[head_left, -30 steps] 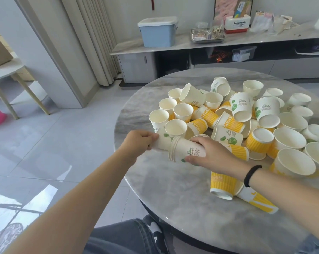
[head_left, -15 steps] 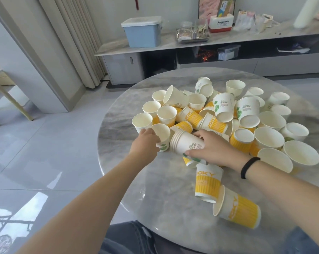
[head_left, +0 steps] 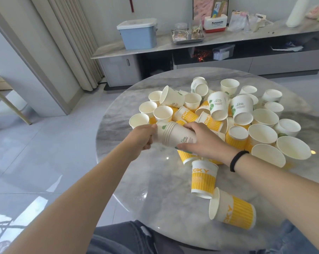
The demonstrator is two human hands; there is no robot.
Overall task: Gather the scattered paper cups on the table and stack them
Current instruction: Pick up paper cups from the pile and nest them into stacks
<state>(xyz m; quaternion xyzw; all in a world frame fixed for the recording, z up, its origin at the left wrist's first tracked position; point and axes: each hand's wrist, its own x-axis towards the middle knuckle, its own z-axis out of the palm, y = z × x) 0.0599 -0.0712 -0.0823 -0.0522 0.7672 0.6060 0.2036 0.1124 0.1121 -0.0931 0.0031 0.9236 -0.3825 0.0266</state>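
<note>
Both hands grip nested cup stack (head_left: 175,135); left hand (head_left: 142,137) covers rims, right hand (head_left: 200,142) hides base.

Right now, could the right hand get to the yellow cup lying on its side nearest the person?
Probably not yet: the right hand is gripping the white cup stack. Otherwise the yellow cup lies uncovered just below that forearm.

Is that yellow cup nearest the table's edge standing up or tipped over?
Tipped over: the yellow cup lies on its side on the table, mouth facing left.
</note>
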